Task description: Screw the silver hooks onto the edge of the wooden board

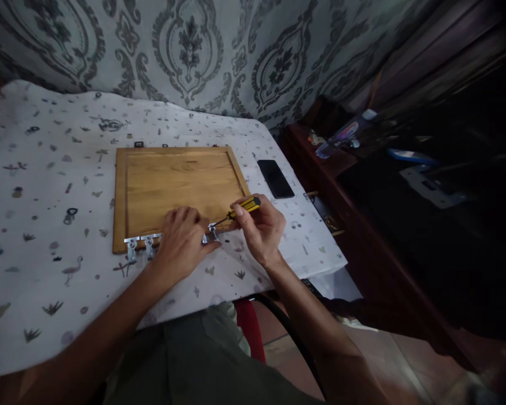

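Note:
A wooden cabinet door panel [185,183] lies flat on the cloth, with silver metal hinges [131,247] along its near edge. My right hand [259,228] is closed around the yellow and black handle of a screwdriver [247,206]. The tool slants down to the left, its tip at the rightmost hinge [212,232]. Across the near edge lies my left hand [184,239], its thumb and index finger on either side of that same hinge. Its palm and fingers hide part of the hinge row. Whether the tip sits in a screw is too small to tell.
A black phone [275,179] lies right of the panel on the patterned tablecloth [37,225]. Farther right, dark red furniture [307,143] carries a clear bottle [346,134]. A patterned curtain [189,50] hangs behind the table.

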A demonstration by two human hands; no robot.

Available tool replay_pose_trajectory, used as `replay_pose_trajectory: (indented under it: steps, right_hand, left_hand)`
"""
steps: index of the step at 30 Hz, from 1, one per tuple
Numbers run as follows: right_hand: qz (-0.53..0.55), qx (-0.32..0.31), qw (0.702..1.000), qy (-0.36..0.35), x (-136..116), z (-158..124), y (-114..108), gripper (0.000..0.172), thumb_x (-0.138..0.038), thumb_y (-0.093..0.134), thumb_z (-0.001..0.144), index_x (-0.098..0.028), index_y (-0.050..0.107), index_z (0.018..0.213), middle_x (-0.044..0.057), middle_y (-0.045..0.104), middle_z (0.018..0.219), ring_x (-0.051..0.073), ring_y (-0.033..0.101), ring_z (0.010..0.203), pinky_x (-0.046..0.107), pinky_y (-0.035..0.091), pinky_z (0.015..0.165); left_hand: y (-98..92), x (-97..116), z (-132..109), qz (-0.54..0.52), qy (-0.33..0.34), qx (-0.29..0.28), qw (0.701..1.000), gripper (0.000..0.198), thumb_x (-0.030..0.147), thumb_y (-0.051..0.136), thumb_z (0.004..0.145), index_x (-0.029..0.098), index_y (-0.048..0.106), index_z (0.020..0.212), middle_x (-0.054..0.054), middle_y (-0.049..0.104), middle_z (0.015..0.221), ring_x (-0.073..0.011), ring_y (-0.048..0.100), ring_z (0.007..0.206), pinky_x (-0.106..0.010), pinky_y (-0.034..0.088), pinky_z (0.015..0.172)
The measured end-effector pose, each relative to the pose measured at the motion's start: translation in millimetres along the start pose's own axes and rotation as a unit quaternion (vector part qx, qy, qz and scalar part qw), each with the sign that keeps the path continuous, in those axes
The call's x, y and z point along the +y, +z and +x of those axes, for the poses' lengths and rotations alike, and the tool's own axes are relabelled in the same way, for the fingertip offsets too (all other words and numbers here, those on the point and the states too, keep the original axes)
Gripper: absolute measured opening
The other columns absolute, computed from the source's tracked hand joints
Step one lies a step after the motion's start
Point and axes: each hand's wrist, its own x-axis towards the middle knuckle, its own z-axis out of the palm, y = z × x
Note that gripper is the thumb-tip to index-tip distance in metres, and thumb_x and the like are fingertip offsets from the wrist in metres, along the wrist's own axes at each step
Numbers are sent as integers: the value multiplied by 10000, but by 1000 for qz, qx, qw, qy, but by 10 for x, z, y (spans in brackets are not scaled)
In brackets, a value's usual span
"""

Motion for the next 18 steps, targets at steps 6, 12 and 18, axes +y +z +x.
replay_pose_trajectory:
  steps: [6,12,18]
  right_hand:
    - [-7,-17,1000,-4,5,21,5,234,-443,656,958,-216,655,902,-19,652,789,94,659,585,232,554,530]
    - [19,17,999,-22,-45,25,-31,195,-397,663,960,-214,646,895,-26,651,791,87,659,558,221,549,501]
    - [27,75,997,-1,-67,-17,-165,258,-457,695,928,-216,639,854,-32,643,766,85,630,516,221,536,479]
  left_hand:
    - [-20,-1,8,5,0,-13,1000,359,451,777,869,151,740,1062,-123,674,1099,-350,554,1133,-508,447,964]
    - [-40,3,9,17,0,-15,1000,398,479,777,865,150,713,1081,-120,679,1123,-345,556,1144,-493,439,967]
    - [-107,-39,-6,10,5,4,1000,357,505,780,854,177,677,952,-98,685,1047,-324,575,1090,-459,448,921]
